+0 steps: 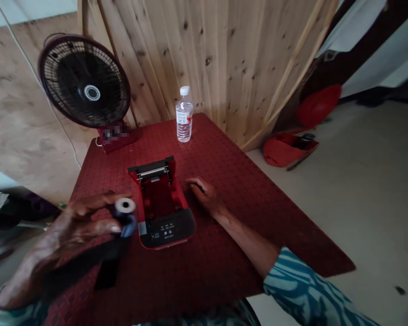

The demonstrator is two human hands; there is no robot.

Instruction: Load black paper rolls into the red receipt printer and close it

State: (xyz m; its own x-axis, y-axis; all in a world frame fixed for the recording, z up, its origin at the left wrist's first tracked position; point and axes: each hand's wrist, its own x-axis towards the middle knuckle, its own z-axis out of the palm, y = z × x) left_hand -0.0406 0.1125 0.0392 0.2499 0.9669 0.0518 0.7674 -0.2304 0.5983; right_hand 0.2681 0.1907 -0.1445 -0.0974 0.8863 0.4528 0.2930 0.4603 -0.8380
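Note:
A small roll (125, 205) with a white end and a dark core hole is between the thumb and fingers of my left hand (78, 222). Its lower side looks bluish and blurred. A dark, smeared strip (85, 262) runs from below the roll toward my left wrist; what it is I cannot make out. Just right of the roll, a red and black label printer (166, 231) lies on the table with its lid (153, 170) raised and its red bay exposed. My right hand (206, 194) rests beside the printer's right side, fingers loosely bent and apart, nothing visible in them.
The table (258, 217) has a red patterned cover. A flat black rectangle (107, 274) lies near its front left. At the back stand a water bottle (184, 117) and a fan (88, 86), against a wooden wall (217, 59). A red container (282, 149) sits on the floor at right.

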